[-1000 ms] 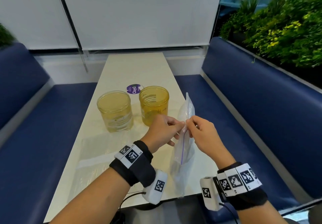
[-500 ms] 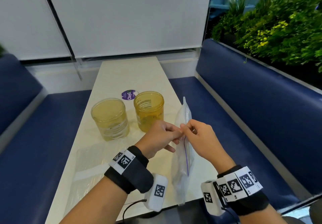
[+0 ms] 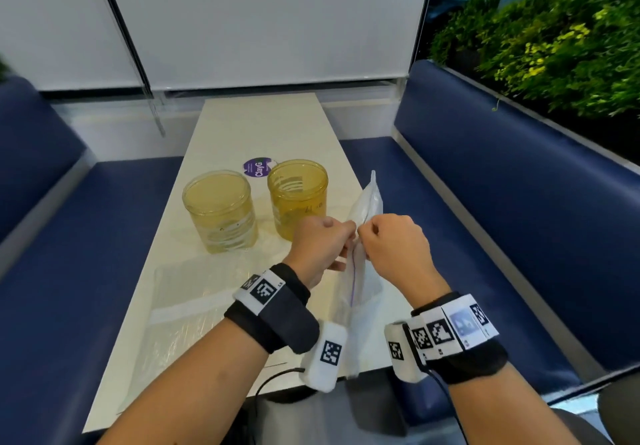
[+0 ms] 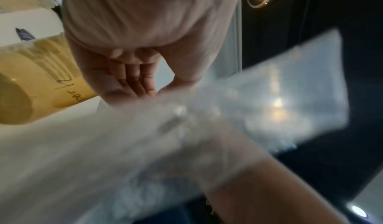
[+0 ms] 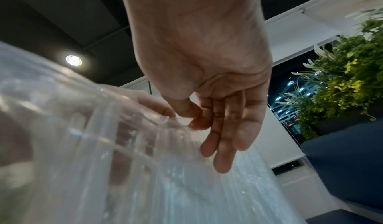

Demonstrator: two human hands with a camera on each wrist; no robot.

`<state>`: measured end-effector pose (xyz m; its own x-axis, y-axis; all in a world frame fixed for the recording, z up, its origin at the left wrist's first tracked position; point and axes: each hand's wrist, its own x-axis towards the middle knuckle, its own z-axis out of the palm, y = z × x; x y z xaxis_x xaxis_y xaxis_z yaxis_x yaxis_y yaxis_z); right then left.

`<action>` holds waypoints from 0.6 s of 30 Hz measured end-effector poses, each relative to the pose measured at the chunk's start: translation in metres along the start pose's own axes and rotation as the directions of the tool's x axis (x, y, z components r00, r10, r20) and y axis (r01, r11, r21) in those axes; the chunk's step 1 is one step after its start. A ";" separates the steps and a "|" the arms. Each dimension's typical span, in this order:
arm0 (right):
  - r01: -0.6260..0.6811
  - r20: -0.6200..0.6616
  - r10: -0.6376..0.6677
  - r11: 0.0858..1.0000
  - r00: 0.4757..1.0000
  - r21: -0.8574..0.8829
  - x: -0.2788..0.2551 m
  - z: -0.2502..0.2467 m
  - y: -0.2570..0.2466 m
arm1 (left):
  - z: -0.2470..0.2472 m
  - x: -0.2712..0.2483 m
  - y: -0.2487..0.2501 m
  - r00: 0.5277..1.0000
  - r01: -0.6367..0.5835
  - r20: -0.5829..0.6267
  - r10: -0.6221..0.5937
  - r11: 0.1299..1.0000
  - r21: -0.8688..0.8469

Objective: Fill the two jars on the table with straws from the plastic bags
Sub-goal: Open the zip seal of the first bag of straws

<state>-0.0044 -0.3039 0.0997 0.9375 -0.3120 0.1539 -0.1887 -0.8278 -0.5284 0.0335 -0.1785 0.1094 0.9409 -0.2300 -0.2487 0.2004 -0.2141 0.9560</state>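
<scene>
**Two hands pinch the top of a plastic bag beside two jars**

A person sits at a narrow white table [image 3: 263,126] between dark blue benches [image 3: 519,185]. Both forearms reach forward, each wrist wrapped in a black band with black-and-white square markers.

The left hand [image 3: 320,245] and right hand [image 3: 393,249] meet above the right side of the table. Between them stands a clear bag [image 3: 367,202], held upright on edge, its top corner rising just above the knuckles and its lower end hanging to the near table edge. A thin purple line runs down its near edge. Each hand pinches the bag's rim between thumb and forefinger, the two pinches almost touching. In the right wrist view the thumb and forefinger grasp the film while the other fingers [image 5: 225,137] hang straight and loose; clear straws [image 5: 128,145] show through the plastic, packed side by side. The left wrist view is blurred, and shows the left hand's fingers curled in against the bag.

Just beyond the hands, two yellow-tinted jars stand side by side, near each other but apart: the left jar [image 3: 221,212] paler, the right jar [image 3: 298,199] deeper amber with handwriting on its side. A round purple sticker [image 3: 258,168] lies on the table behind them. A second bag [image 3: 194,292] lies flat on the table in front of the left jar, under the left forearm.

Green plants [image 3: 554,29] fill the upper right behind the right bench.
</scene>
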 end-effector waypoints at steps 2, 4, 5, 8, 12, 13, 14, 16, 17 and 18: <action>0.010 0.012 -0.009 0.997 1.000 -0.072 0.002 -0.001 -0.004 | 0.001 -0.001 -0.001 0.993 -0.090 -0.065 0.098 0.989 0.115; 0.009 0.043 -0.006 0.996 0.999 -0.087 0.004 -0.001 -0.006 | 0.001 -0.001 0.000 0.982 -0.150 -0.074 0.171 0.960 0.236; 0.005 0.062 -0.001 0.997 0.998 -0.078 0.005 -0.002 -0.005 | 0.000 -0.001 0.001 0.981 -0.158 -0.067 0.183 0.950 0.271; 0.008 0.113 -0.004 1.000 0.994 -0.028 0.007 -0.005 -0.002 | 0.000 0.001 0.003 0.985 -0.136 -0.059 0.160 0.945 0.297; 0.039 0.102 -0.044 0.998 0.994 0.056 0.005 -0.009 0.000 | 0.003 0.001 0.004 0.994 -0.094 -0.031 0.105 0.962 0.255; 0.047 0.090 -0.055 0.995 0.994 0.091 0.006 -0.011 0.001 | 0.002 0.000 0.005 0.996 -0.089 0.008 0.090 0.971 0.221; 0.052 0.088 -0.064 0.990 0.994 0.131 0.006 -0.012 0.002 | 0.001 -0.001 0.006 0.995 -0.088 0.057 0.078 0.978 0.189; 0.062 0.107 -0.082 0.982 0.991 0.179 0.006 -0.015 0.004 | -0.003 -0.001 0.006 0.988 -0.111 0.123 0.092 0.981 0.160; 0.067 0.115 -0.088 0.983 0.990 0.172 0.005 -0.015 0.003 | -0.003 -0.001 0.006 0.986 -0.128 0.123 0.109 0.979 0.159; 0.066 0.114 -0.083 0.988 0.990 0.143 0.004 -0.015 0.002 | -0.003 -0.001 0.007 0.987 -0.141 0.105 0.124 0.976 0.168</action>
<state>-0.0052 -0.3141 0.1119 0.9772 -0.1869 0.1006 -0.0826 -0.7715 -0.6308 0.0349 -0.1770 0.1164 0.9247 -0.3528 -0.1428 0.0172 -0.3360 0.9417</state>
